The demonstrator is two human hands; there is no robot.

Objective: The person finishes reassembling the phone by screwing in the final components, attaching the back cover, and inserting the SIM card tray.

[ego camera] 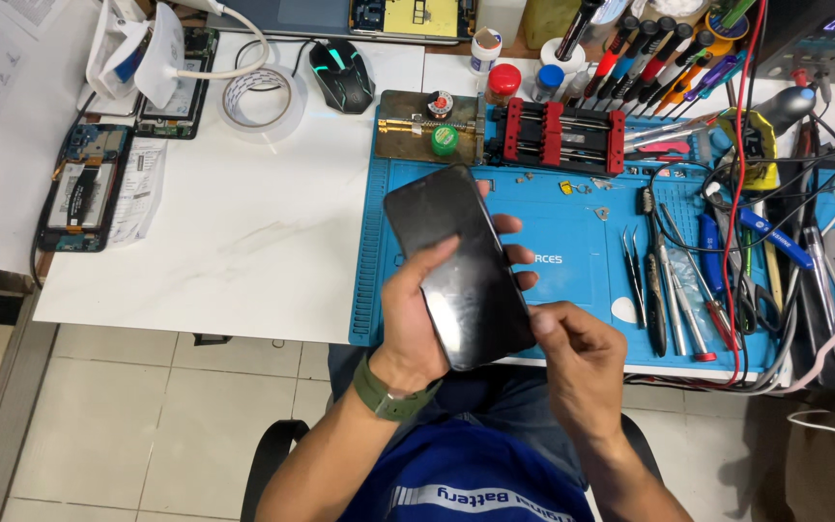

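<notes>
My left hand (417, 314) grips a black smartphone (461, 266), screen up and tilted, with the thumb lying across the glass and fingers wrapped behind its right edge. My right hand (577, 353) sits at the phone's lower right corner, fingertips pinched together against the edge. I cannot tell whether something small is pinched there. Both hands hover over the front of a blue repair mat (572, 251). A green watch band circles my left wrist.
Tweezers and screwdrivers (669, 280) lie on the mat's right side, beside tangled cables (756, 242). A red-and-black clamp fixture (562, 135), a black mouse (342, 75), a tape roll (263, 99) and an opened phone (84, 188) sit on the white table (244, 232).
</notes>
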